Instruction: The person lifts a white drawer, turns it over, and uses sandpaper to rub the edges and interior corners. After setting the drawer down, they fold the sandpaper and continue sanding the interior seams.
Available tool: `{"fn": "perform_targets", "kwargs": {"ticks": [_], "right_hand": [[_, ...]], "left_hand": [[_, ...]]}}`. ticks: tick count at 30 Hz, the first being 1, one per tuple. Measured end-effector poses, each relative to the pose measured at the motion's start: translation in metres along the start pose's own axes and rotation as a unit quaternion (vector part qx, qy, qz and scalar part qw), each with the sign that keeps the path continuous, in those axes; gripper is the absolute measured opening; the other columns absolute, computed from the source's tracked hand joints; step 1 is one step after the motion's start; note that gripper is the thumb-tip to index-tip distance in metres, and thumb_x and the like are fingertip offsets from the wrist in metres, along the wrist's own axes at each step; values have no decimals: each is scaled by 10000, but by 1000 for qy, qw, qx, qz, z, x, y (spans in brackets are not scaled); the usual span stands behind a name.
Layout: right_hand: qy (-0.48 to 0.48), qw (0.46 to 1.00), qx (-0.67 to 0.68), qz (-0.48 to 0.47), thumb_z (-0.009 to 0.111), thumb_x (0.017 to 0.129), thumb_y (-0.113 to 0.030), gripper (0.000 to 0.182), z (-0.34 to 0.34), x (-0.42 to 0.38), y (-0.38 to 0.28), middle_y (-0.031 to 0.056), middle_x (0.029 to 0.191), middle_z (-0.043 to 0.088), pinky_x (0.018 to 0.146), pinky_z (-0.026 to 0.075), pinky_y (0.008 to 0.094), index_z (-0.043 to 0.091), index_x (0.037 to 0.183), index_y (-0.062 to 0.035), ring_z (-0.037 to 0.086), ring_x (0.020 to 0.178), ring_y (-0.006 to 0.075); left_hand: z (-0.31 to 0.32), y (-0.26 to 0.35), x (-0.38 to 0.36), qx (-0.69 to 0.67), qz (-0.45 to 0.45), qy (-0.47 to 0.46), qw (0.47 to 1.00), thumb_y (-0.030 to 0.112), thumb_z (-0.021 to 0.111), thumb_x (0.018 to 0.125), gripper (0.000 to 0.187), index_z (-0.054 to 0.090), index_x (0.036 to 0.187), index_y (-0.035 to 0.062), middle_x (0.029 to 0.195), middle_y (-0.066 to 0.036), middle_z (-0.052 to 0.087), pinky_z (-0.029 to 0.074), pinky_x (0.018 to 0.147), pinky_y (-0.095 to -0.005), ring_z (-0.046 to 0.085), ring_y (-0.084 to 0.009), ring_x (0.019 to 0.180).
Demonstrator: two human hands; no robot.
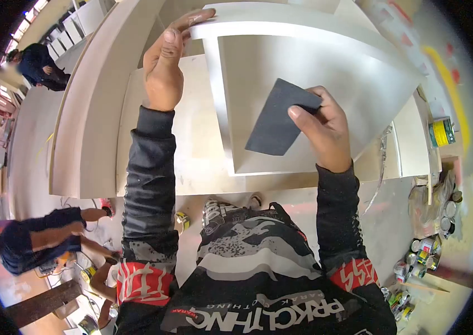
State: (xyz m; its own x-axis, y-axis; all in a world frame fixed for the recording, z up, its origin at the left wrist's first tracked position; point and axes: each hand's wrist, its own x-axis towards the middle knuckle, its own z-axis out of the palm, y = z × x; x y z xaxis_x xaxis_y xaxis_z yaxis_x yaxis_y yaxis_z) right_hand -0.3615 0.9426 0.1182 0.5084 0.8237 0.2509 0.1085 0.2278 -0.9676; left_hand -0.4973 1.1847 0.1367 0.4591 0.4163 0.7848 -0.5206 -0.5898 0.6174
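Note:
My right hand (328, 128) pinches a folded dark grey sheet of sandpaper (278, 120), thumb on its near face and fingers behind it. The sandpaper is held up in front of the inside of a white wooden box (224, 106), which has a broad top edge and a narrow side edge. At the box's upper left corner, my left hand (168, 64) lies with its fingers stretched over the top edge and the thumb apart, pointing up. Both my sleeves are black.
The box stands on a pale wooden worktop (189, 134) with a tall white panel (88, 111) to the left. Paint cans (426, 251) crowd the floor at right; a green and yellow can (442, 133) sits nearer. One person (41, 64) is far left, another (41, 240) lower left.

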Motion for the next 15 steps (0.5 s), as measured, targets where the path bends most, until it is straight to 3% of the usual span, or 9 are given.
{"fn": "perform_targets", "kwargs": {"ticks": [2, 4, 9, 15], "right_hand": [[-1, 999, 33, 17, 711, 924, -157, 286, 10, 7, 6, 48, 927, 648, 750, 508, 235, 576, 1075, 46, 595, 837, 70], [-11, 1000, 7, 6, 718, 922, -177, 291, 20, 14, 9, 53, 924, 659, 747, 513, 237, 590, 1063, 44, 605, 833, 75], [-41, 996, -63, -48, 757, 901, -277, 332, 32, 44, 9, 45, 898, 707, 738, 527, 244, 671, 1021, 20, 637, 802, 83], [-20, 997, -26, -66, 766, 891, -306, 343, 58, 88, 14, 31, 885, 709, 703, 529, 244, 703, 1015, 8, 634, 765, 80]], "left_hand": [[-7, -7, -2, -9, -5, 0, 1000, 426, 346, 1080, 570, 620, 1230, -50, 1288, -181, 633, 404, 1087, -399, 562, -291, 1248], [-20, -22, -3, -50, -67, 3, 997, 463, 299, 1070, 642, 480, 1389, -64, 1425, -189, 517, 300, 1142, -416, 464, -312, 1337], [-8, -21, 13, -87, -49, -24, 995, 520, 336, 1051, 673, 538, 1329, -59, 1357, -215, 578, 347, 1109, -424, 528, -294, 1277], [-1, -16, 17, -82, -58, 14, 995, 521, 322, 1054, 673, 558, 1296, -62, 1333, -217, 592, 369, 1087, -423, 536, -295, 1264]]}}
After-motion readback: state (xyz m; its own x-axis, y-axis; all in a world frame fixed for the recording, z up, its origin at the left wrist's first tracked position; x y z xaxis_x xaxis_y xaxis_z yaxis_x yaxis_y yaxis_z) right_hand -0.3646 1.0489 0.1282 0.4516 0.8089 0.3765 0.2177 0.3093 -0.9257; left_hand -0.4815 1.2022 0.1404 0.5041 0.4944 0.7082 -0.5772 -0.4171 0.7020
